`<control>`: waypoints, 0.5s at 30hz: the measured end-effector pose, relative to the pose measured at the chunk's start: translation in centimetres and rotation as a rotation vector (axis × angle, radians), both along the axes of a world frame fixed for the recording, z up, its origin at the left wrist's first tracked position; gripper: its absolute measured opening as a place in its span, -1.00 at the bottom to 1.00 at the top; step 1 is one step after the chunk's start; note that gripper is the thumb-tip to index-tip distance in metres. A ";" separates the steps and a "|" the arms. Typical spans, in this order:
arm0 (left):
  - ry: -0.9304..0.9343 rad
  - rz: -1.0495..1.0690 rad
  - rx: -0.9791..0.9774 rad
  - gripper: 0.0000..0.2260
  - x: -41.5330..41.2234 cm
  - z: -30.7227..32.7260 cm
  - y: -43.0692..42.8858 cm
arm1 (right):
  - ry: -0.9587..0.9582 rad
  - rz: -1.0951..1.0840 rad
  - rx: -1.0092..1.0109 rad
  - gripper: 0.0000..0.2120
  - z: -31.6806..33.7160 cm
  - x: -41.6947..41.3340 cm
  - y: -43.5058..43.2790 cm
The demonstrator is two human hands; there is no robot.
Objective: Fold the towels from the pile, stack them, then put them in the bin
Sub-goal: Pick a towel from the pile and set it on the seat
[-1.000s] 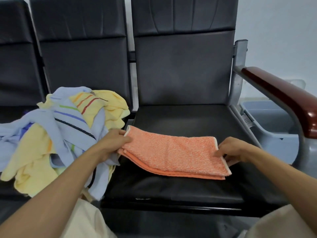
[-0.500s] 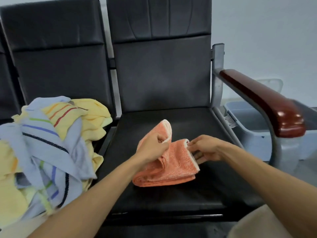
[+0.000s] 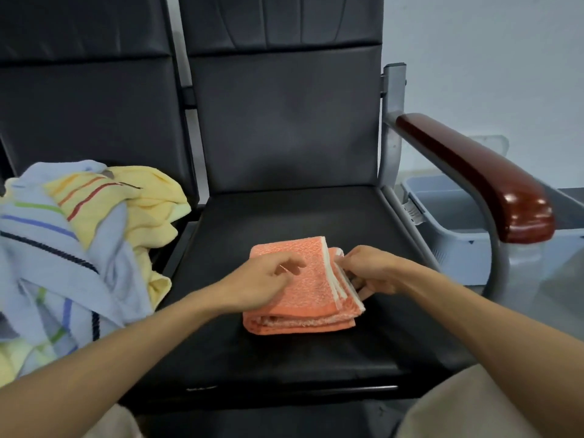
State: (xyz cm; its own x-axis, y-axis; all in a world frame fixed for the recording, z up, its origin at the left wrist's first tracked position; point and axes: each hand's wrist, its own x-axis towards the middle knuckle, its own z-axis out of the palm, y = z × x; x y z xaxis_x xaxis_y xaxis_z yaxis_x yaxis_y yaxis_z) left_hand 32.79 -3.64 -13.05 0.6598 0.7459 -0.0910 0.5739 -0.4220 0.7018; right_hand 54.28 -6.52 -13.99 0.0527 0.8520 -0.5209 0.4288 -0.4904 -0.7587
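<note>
An orange towel [image 3: 311,306] lies folded into a small thick square on the black seat [image 3: 284,213] of the right-hand chair. My left hand [image 3: 262,284] rests on top of its left half with the fingers loosely bent. At the towel's right side, my right hand [image 3: 371,270] pinches the stacked white-trimmed edges. A loose pile of towels [image 3: 79,235], yellow and pale blue with coloured stripes, is heaped on the seat to the left. The grey bin [image 3: 455,222] stands on the floor to the right of the chair, partly hidden by the armrest.
A dark red wooden armrest [image 3: 480,178] on a grey metal frame rises between the seat and the bin. Black chair backs stand behind. My knees in beige trousers show at the bottom corners.
The long folded orange towel was folded over from left to right into a small square. My left hand carried its end across and now rests on top; my right hand stayed at the right edge.
</note>
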 end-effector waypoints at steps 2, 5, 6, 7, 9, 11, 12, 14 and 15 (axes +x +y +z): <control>0.028 -0.004 0.194 -0.76 -2.6 0.2 0.9 | -0.165 0.014 0.016 -0.52 -0.2 -0.8 0.2; 0.129 0.023 0.327 -0.79 -5.3 -0.5 2.7 | -0.411 0.025 0.016 -0.39 -0.6 -2.1 0.9; 0.166 0.029 0.343 -0.79 -5.9 -0.8 3.2 | -0.509 0.043 0.026 -0.36 -0.6 -2.4 1.1; 0.189 0.037 0.343 -0.79 -6.3 -1.2 3.6 | -0.602 0.060 0.043 -0.34 -0.8 -2.6 1.4; 0.213 0.070 0.338 -0.79 -7.0 -1.5 3.9 | -0.731 0.070 0.094 -0.38 -1.2 -3.4 1.7; 0.189 0.134 0.334 -0.81 -7.4 -1.3 4.0 | -0.745 0.082 0.196 -0.59 -1.5 -3.9 2.2; 0.151 0.180 0.319 -0.82 -7.5 -1.1 4.0 | -0.715 0.100 0.277 -0.72 -1.4 -4.1 2.4; 0.061 0.280 0.240 -0.78 -7.6 -0.6 4.0 | -0.601 0.135 0.472 -0.83 -0.6 -4.2 2.7; 0.031 0.322 0.190 -0.72 -7.6 -0.5 4.0 | -0.534 0.152 0.567 -0.84 0.0 -4.2 2.8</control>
